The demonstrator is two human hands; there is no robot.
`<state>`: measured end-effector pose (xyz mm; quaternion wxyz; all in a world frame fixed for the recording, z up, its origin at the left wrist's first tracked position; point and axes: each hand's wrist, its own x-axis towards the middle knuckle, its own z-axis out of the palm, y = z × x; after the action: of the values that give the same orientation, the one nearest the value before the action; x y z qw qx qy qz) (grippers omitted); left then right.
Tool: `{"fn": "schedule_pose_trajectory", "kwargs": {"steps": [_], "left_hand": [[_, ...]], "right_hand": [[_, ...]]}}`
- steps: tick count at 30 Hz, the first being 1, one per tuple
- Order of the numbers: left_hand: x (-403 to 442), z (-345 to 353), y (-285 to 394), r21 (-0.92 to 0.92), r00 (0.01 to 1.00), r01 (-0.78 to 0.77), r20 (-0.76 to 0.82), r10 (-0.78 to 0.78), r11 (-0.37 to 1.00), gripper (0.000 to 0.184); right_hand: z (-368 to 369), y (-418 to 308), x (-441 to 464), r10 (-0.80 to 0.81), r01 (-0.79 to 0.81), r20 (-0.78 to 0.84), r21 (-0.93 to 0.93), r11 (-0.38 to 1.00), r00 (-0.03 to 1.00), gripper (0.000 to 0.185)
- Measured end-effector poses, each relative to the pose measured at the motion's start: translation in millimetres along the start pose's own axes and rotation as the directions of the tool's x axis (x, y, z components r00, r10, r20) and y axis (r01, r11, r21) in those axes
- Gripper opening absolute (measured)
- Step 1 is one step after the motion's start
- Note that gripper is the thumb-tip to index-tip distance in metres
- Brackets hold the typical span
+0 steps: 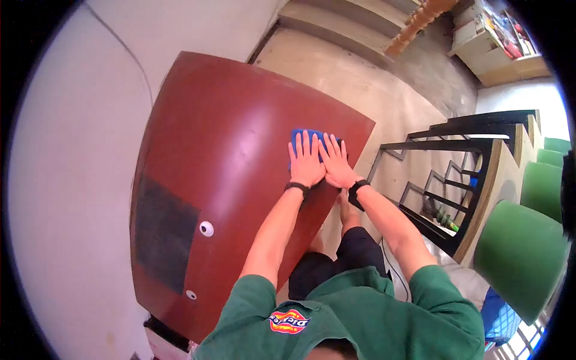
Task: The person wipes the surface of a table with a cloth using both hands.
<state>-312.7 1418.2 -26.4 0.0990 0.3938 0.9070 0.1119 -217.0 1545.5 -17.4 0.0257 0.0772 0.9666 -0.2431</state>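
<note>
Side by side, my left hand [307,163] and my right hand [337,165] press flat on a blue cloth [298,134]. Fingers of both hands are stretched out and slightly spread. Most of the cloth is hidden under them; its blue edge shows above the fingertips. Beneath it lies a glossy reddish-brown tabletop [216,120], with the cloth near its right-hand edge. A dark rectangular patch [165,234] and two round white fittings, the larger one [206,228] and the smaller one [191,294], mark the lower left of the surface.
A pale wall [66,168] borders the tabletop on the left. At the right stand black metal frames [444,147] and several green rolls [519,258]. Steps [336,24] and a turned wooden post [420,24] are at the top. A cable [393,270] runs along the floor.
</note>
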Motion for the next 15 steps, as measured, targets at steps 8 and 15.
{"fn": "schedule_pose_trajectory", "kwargs": {"steps": [8, 15], "left_hand": [[-105.4, -23.1, -42.1, 0.037, 0.984, 0.175, -0.018, -0.175, 0.984, 0.082], [-76.4, -19.2, -60.5, 0.002, 0.985, 0.112, -0.132, -0.111, 0.994, 0.078]], "right_hand": [[27.1, -78.2, -16.9, -0.212, 0.218, 0.078, -0.069, 0.974, 0.974, 0.071], [26.9, -70.8, 12.6, -0.22, 0.222, 0.027, -0.159, 0.962, 0.975, 0.064]]}}
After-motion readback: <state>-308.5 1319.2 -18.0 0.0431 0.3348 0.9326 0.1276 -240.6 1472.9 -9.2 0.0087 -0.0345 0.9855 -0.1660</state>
